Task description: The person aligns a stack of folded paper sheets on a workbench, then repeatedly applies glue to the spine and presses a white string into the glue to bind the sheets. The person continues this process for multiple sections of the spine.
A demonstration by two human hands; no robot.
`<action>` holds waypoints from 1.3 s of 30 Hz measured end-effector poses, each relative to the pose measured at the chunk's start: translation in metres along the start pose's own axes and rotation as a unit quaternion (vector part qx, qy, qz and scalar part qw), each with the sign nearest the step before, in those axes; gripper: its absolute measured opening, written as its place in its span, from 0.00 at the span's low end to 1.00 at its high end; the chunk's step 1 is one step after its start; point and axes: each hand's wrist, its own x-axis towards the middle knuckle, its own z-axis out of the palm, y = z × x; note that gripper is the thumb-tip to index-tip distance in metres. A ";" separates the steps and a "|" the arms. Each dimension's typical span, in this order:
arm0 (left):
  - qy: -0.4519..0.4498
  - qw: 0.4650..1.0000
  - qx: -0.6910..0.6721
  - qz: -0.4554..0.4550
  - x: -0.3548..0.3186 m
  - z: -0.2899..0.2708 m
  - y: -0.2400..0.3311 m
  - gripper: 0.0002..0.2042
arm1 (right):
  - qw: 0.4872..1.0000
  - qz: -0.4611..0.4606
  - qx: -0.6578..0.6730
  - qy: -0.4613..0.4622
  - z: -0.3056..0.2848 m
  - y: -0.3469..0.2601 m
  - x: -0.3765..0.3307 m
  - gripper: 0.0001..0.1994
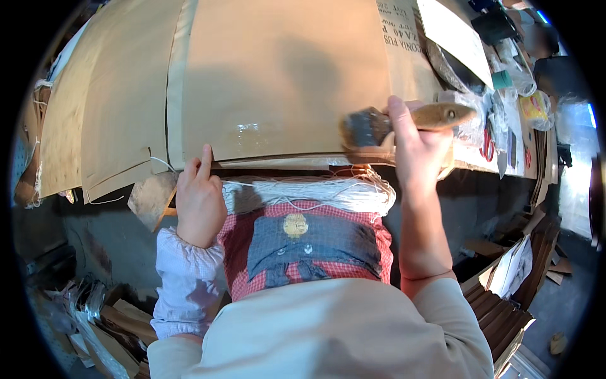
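A large brown paper sheet [278,69] lies across the work table, with a glossy wet patch near its front edge. At that sheet's front left corner, my left hand [201,205] rests with the index finger stretched onto the paper and the other fingers partly bent. My right hand [420,142] is closed round a wide brush [445,116] with a worn wooden handle. Its dark, wet-looking bristle end points left, over the sheet's front right part. Beside my left hand, a stained beige flap [153,199] hangs below the table edge; whether my fingers touch it is unclear.
A bundle of white strings [303,194] lies over my lap along the table edge. More brown sheets [123,95] cover the left side. Red-handled scissors [487,146], plastic bags and a green roll [502,79] sit at the right. Stacked cardboard [499,328] stands low right.
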 end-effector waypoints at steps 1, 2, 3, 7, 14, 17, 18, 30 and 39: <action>-0.007 1.000 0.000 -0.002 -0.001 0.000 0.001 0.05 | 0.999 -0.003 0.039 -0.008 0.006 -0.005 -0.008 0.06; -0.011 1.000 0.003 -0.002 0.000 -0.002 0.002 0.05 | 0.998 -0.020 -0.008 -0.059 0.017 0.006 -0.012 0.06; -0.015 1.000 0.007 -0.002 0.001 -0.002 0.003 0.05 | 0.994 -0.089 -0.038 -0.055 0.033 0.024 -0.015 0.14; -0.028 1.000 0.001 -0.005 0.000 -0.001 0.004 0.05 | 0.986 -0.064 -0.151 0.030 0.019 0.069 -0.003 0.18; -0.046 0.999 0.006 -0.001 0.005 -0.011 0.007 0.04 | 0.989 -0.017 -0.145 -0.037 -0.013 0.026 0.020 0.13; -0.039 0.996 -0.083 0.007 -0.005 -0.021 0.003 0.04 | 0.994 0.006 0.101 0.046 -0.081 0.030 0.050 0.11; -0.044 0.988 -0.149 0.007 -0.009 -0.028 0.003 0.05 | 0.992 -0.038 0.090 0.083 -0.107 0.036 0.063 0.11; -0.062 0.786 -0.614 0.028 -0.024 -0.126 0.011 0.11 | 0.917 -0.105 0.041 -0.383 -0.045 0.032 -0.062 0.16; 0.031 0.949 -0.309 -0.050 0.002 -0.122 -0.036 0.04 | 0.959 -0.026 0.065 -0.274 -0.106 0.021 -0.018 0.05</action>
